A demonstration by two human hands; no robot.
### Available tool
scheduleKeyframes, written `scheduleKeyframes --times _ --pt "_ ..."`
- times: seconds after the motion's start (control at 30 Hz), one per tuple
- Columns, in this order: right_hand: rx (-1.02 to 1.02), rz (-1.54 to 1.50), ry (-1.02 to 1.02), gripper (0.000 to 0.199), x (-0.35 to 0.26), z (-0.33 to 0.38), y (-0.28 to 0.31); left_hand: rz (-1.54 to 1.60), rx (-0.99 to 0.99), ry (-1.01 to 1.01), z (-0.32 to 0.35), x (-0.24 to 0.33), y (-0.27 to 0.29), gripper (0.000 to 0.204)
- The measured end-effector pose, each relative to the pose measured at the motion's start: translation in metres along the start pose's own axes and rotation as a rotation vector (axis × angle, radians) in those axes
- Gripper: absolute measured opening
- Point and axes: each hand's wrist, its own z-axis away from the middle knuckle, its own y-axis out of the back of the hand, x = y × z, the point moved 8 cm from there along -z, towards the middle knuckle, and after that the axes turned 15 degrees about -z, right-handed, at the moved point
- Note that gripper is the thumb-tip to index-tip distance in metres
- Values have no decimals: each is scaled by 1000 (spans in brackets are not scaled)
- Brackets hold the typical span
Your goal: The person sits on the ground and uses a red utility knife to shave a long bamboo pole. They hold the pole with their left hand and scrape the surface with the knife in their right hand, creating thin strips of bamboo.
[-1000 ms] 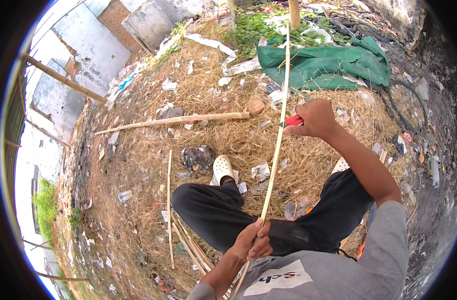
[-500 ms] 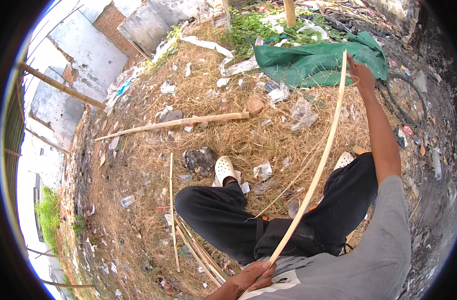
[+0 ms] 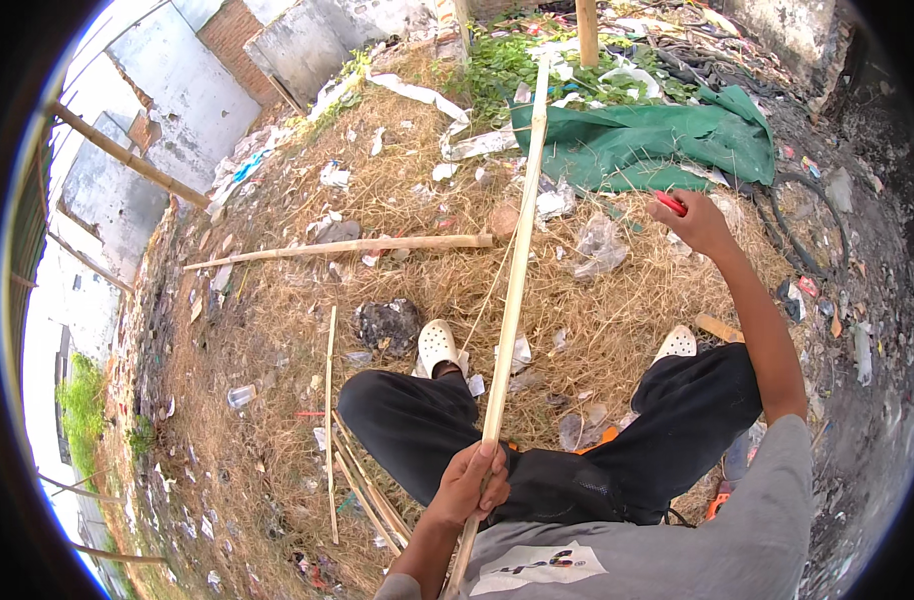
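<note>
A long pale bamboo strip (image 3: 518,270) slants from my lap up toward the green tarp. My left hand (image 3: 472,484) is closed around its lower part, just above my waist. Apart from the strip, my right hand (image 3: 699,224) is out to the right with its fingers curled around a small red object (image 3: 671,203). Only a short red piece of that object shows, so its kind is unclear. On the straw beside my left knee lie a thin bamboo strip (image 3: 332,420) and several more bamboo strips (image 3: 369,490).
A longer bamboo piece (image 3: 347,248) lies across the straw ahead. Beyond is a crumpled green tarp (image 3: 667,140), near an upright post (image 3: 587,32). A dark stone (image 3: 388,326) sits by my left shoe (image 3: 438,348); a wood piece (image 3: 719,327) lies by my right knee.
The bamboo strip has swung left and stands steeper, its far end higher in view. My left hand has risen from near my waist. My right hand has come off the strip and moved nearer.
</note>
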Motion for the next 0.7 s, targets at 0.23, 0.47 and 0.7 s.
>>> scheduleKeyframes --times 0.23,0.47,0.7 --pt "169 -227 465 46 -105 30 -18 -137 -15 12 7 -5 -13 38" --pt "137 -88 669 48 -105 12 -38 -251 -23 128 22 -18 -21 37" --pt "74 -58 656 42 -113 18 -42 -249 17 93 26 -19 -13 37"
